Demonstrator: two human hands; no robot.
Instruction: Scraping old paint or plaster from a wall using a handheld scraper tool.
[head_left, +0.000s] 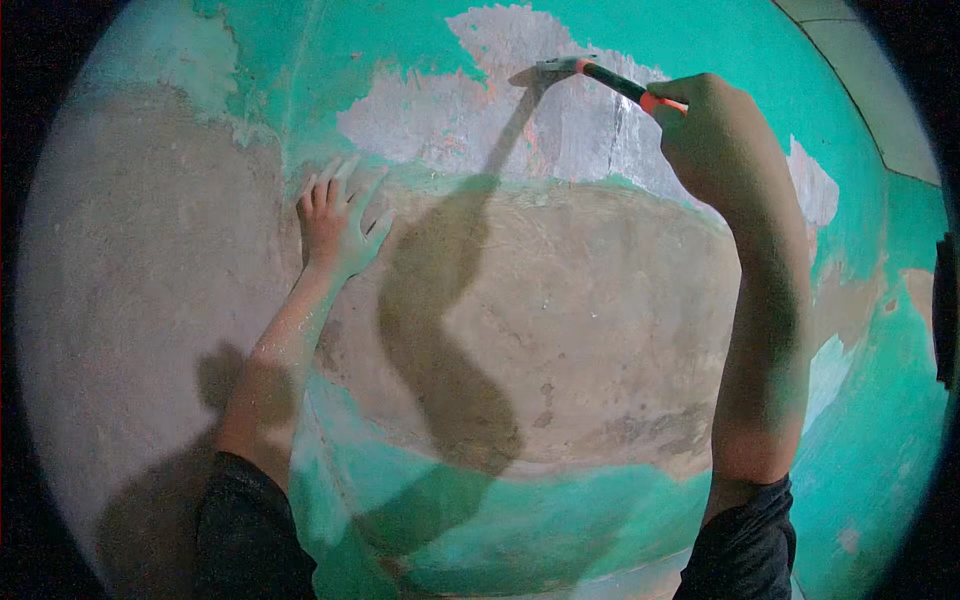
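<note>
My right hand [715, 135], raised at the upper right, is wrapped round the black and orange handle of a scraper [612, 80]. The scraper's grey metal head meets the wall within a pale patch [580, 125] where the green paint is gone. Lower and to the left, my left hand [335, 215] rests against the wall with its fingers spread, near the lower edge of the green paint. It holds nothing, and pale dust coats its fingers and forearm.
Green paint [700, 40] surrounds the pale patch above. A large bare brown-grey area [590, 320] fills the middle of the wall, with green again below it. At the left is another bare stretch [140, 270]. A dark object [945, 310] shows at the right rim. Arm shadows cross the wall.
</note>
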